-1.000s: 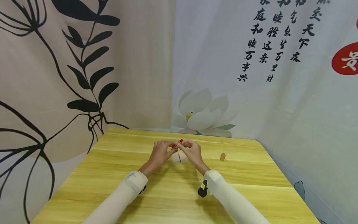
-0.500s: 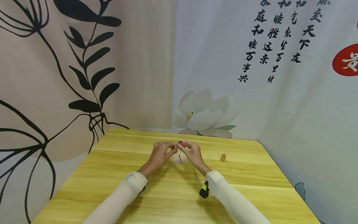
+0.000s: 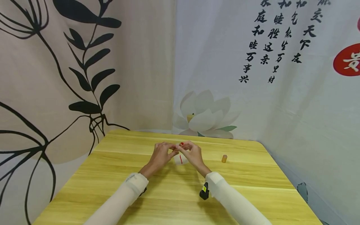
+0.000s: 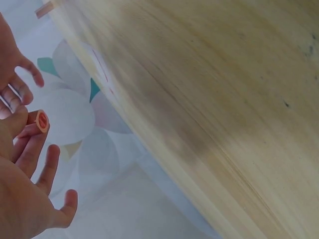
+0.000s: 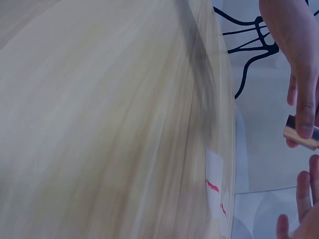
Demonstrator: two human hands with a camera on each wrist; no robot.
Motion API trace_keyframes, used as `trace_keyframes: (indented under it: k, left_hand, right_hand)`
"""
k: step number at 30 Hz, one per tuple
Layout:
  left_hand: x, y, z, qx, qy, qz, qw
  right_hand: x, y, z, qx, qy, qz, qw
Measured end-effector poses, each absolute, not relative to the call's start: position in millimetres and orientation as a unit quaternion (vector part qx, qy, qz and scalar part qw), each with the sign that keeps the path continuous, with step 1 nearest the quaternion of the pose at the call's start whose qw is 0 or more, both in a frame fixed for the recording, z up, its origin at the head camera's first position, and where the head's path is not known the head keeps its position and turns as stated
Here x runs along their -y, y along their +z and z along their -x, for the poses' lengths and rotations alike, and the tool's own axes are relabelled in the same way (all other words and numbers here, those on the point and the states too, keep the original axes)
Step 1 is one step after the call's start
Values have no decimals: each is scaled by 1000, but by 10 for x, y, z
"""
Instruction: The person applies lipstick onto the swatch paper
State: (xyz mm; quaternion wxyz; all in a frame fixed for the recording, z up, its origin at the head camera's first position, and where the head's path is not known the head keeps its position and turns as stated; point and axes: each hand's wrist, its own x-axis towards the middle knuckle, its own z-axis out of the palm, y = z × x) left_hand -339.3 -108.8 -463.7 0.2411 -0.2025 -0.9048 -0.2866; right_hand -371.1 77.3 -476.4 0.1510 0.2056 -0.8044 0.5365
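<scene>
Both hands meet over the far middle of the table around a lipstick [image 4: 34, 119] in a faceted rose-gold tube. Its red end faces the camera in the left wrist view, level with the tube's mouth. My left hand [image 3: 159, 155] pinches the tube between thumb and fingers. From the other side my right hand [image 3: 196, 155] holds it by thumb and forefinger, its other fingers spread in the right wrist view. Fingers cover much of the tube in the head view. White paper [image 3: 177, 160] with red streaks lies on the table below the hands.
A small orange-gold block [image 3: 224, 158], like the lipstick's cap, stands on the wooden table [image 3: 168, 200] to the right. Close behind the table's far edge hangs a printed cloth [image 3: 146, 78]. A black wrist camera [image 3: 204, 191] sits under the right sleeve.
The lipstick's red end shows smaller in the head view than a second ago. The fingers shift slightly around the tube, while both arms stay almost in place.
</scene>
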Motion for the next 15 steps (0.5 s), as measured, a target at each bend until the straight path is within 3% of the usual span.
trace_keyframes:
  k: [15]
  left_hand:
    - [1098, -4659, 3385, 905, -282, 206, 245]
  right_hand:
    - [-789, -4734, 3692, 806, 526, -227, 147]
